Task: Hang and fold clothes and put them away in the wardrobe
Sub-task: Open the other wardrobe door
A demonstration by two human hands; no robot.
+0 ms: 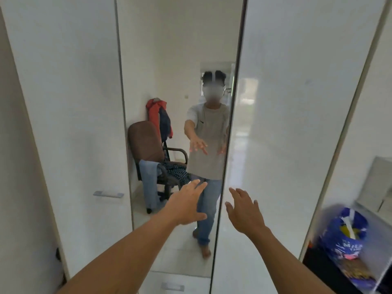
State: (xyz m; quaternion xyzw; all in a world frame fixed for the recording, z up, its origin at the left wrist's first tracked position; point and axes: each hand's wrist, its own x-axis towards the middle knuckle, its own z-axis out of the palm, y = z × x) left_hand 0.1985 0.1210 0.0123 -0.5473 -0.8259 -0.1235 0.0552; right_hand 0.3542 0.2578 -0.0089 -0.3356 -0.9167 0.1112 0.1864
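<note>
I face a white wardrobe with a mirrored middle door [169, 60] and a glossy white door [286, 102] to its right. My left hand [188, 203] reaches toward the mirror's right edge, fingers spread, holding nothing. My right hand [244, 211] is stretched out beside it in front of the white door, also open and empty. In the mirror's reflection, clothes lie on a brown office chair [146, 145]: jeans [149, 183] draped over the armrest, a dark patterned garment [177, 171] on the seat, and an orange and blue garment [159, 115] hanging behind.
The left wardrobe door has a silver handle [108, 194]. A drawer handle [172, 286] sits below the mirror. At the right, open shelves hold a blue plastic bag [345, 236]. The mirror reflects a person standing with both arms out.
</note>
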